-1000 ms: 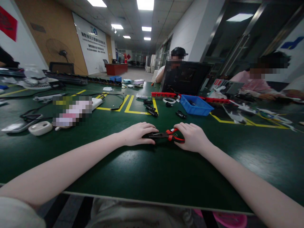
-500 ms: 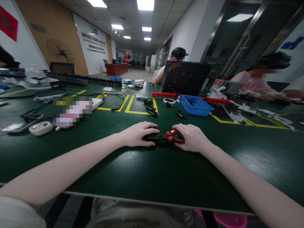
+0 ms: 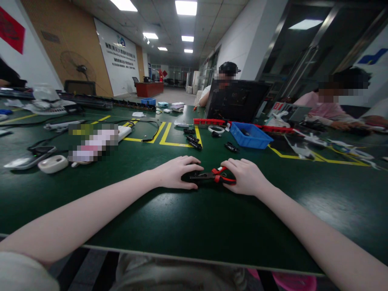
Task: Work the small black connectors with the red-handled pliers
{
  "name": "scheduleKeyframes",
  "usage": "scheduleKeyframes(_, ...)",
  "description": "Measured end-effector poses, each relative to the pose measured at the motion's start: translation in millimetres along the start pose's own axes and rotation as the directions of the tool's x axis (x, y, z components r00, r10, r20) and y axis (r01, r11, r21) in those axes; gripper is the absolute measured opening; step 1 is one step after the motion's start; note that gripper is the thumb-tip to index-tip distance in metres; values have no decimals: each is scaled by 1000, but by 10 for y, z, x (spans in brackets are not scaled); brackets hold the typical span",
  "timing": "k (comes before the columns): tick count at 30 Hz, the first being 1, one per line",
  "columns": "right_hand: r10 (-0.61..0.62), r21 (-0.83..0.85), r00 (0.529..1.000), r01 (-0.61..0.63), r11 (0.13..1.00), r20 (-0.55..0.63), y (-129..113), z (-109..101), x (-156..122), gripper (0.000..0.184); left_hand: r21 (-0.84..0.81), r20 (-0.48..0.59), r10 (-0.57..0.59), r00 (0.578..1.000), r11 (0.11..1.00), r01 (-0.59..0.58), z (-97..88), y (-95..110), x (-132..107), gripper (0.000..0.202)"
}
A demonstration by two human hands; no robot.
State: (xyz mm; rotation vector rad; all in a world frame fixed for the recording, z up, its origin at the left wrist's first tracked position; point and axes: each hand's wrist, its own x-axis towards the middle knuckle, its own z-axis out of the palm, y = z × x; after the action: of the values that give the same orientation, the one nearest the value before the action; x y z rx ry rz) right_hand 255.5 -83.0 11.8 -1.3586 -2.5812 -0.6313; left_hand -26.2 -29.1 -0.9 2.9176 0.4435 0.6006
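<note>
The green table [image 3: 200, 226] came first, its near edge running just in front of the person's lap. A little farther in, both hands rested low over the surface, facing each other across a pair of pliers [image 3: 212, 176]. The pliers lay between them, long axis running nearly side to side, roughly along the table's near edge, with the handles to the right and the tips to the left. The right hand [image 3: 244, 178] was the nearer one: it was wrapped about the red and black handles, fingers above and thumb below, the handles standing apart. The left hand [image 3: 177, 173] was spread, fingers and thumb forming a wide C, and the tips reached into that gap. Whether the tips met anything in the dark patch under the palm, I could not tell.

Beyond the hands lay a lone black piece [image 3: 231, 146], and left of it a few black parts [image 3: 193, 140]. Behind these were a blue tray [image 3: 257, 141], a white cable [image 3: 216, 129] and a red strip [image 3: 209, 121]. Farthest off, a person in a dark cap [image 3: 228, 68] sat behind a large black panel [image 3: 236, 101].
</note>
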Motion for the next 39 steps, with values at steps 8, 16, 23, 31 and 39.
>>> scheduleKeyframes(8,17,22,1000,-17,1000,-26,-5,12,-9,38,-18,-17,-21,1000,1000,21,1,8,-2,59)
scheduleKeyframes(16,32,40,999,-31,999,-14,0,12,-6,36,3,-12,-64,998,998,64,6,25,1,54)
scheduleKeyframes(23,40,28,999,-40,999,-17,3,15,-13,39,29,11,-71,997,997,71,19,13,-1,53)
scheduleKeyframes(31,36,10,998,-36,999,-48,11,35,-22,40,34,10,-86,996,996,85,25,10,-1,52)
scheduleKeyframes(39,32,10,998,-32,999,-45,12,35,-20,41,45,25,-93,995,995,91,25,5,7,53)
